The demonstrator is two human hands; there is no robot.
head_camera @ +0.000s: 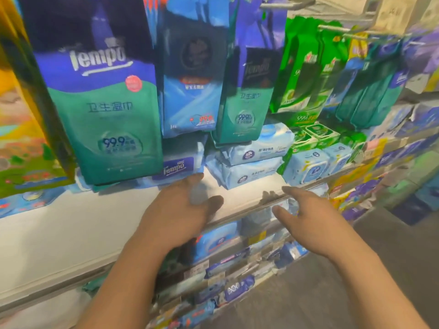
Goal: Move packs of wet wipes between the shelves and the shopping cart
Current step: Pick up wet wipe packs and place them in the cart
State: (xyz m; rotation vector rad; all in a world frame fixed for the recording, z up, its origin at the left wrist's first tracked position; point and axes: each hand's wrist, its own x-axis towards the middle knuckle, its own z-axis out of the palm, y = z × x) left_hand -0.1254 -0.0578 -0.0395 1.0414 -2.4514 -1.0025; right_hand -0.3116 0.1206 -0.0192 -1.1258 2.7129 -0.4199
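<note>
Tempo pack [104, 96] (99.9), open hands [180, 210]

- Left hand [180, 210] at frame centre, fingers extended and empty, over the bare white shelf [71, 229].
- Right hand [306, 214] right of centre, fingers spread, holding nothing, at the shelf's front edge.
- Large Tempo pack [104, 110] hangs upper left.
- Stacked pale-blue wipe packs [251, 162] lie on the shelf above the hands.
- Green packs [306, 74] hang upper right.
</note>
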